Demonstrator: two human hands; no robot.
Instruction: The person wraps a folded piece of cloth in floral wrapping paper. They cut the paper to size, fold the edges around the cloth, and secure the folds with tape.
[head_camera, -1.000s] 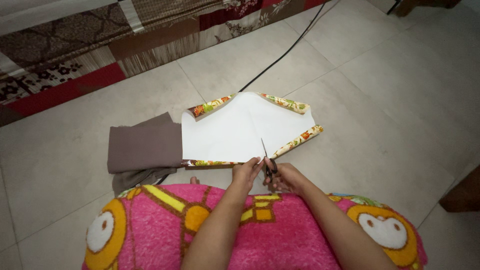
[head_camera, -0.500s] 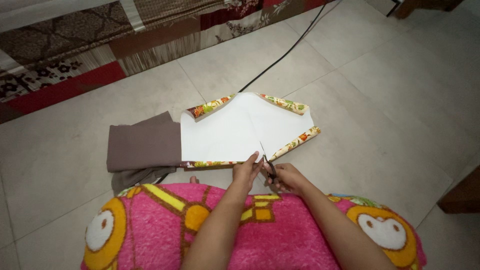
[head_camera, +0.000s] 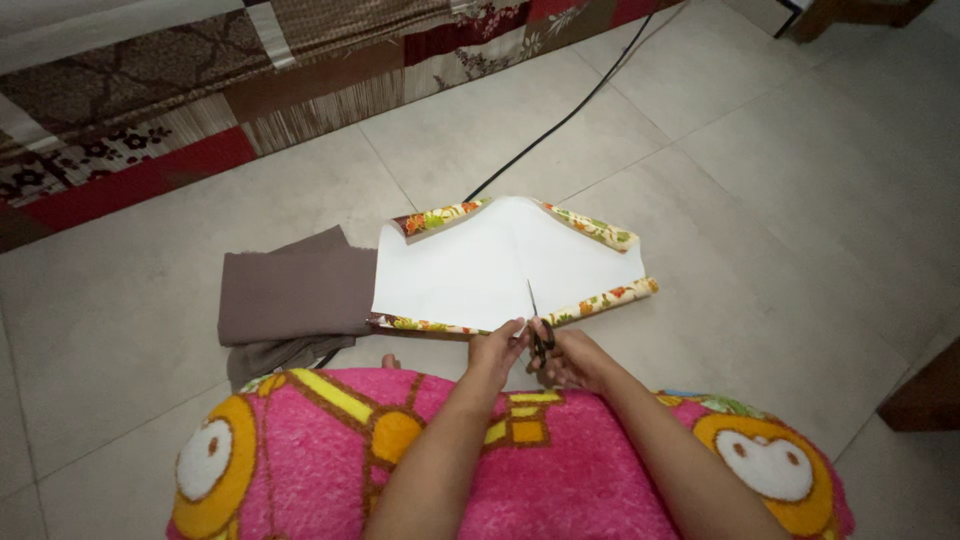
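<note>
The white sheet (head_camera: 470, 270) with floral curled edges lies on the floor just beyond the pink blanket (head_camera: 500, 460). The left hand (head_camera: 495, 345) pinches its near edge; the right hand (head_camera: 570, 358) grips scissors (head_camera: 537, 322). Thin and floppy, it seems best held close beside the blades.

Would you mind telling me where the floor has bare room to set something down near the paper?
Bare tiles lie right of the white sheet, and more beyond it up to the patchwork fabric, except where the black cable runs. It is crowded left, by the brown cloth, and around the left hand, right hand and scissors.
</note>
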